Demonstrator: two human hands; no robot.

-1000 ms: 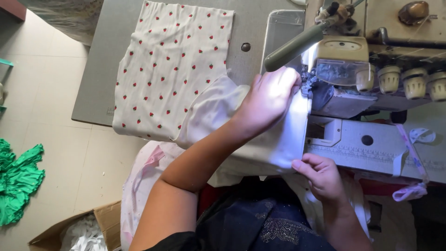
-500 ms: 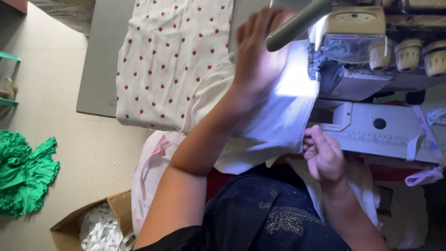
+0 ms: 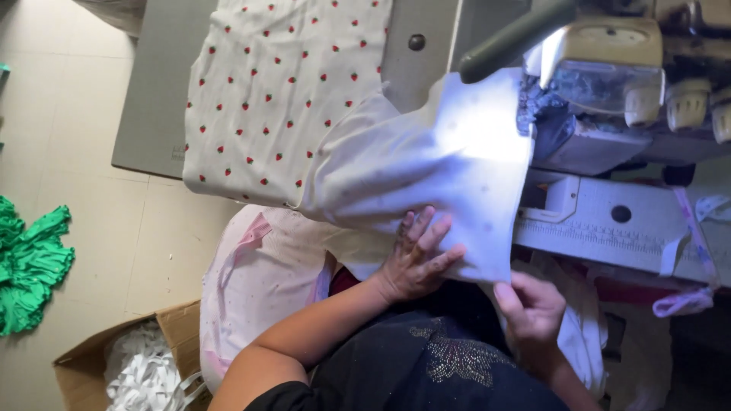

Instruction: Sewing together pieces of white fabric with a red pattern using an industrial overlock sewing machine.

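Note:
A cream fabric piece (image 3: 426, 164), printed with small red strawberries on its outer part (image 3: 282, 84), lies across the grey sewing table (image 3: 148, 106) and runs up to the sewing machine (image 3: 609, 84). My left hand (image 3: 415, 255) lies flat on the near edge of this fabric with fingers spread. My right hand (image 3: 529, 304) pinches the fabric's lower right corner, just below the machine bed (image 3: 601, 224). The needle area is hidden behind the fabric and machine head.
A pink cloth bundle (image 3: 259, 281) hangs by my lap. A cardboard box (image 3: 171, 335) with white trim sits on the floor at lower left. Green fabric (image 3: 30, 262) lies on the tiled floor at left. Pink ribbon (image 3: 685, 301) dangles at right.
My left hand has come down from near the machine head to the fabric's near edge. The fabric now lies spread under the machine. My right hand stays low at the corner.

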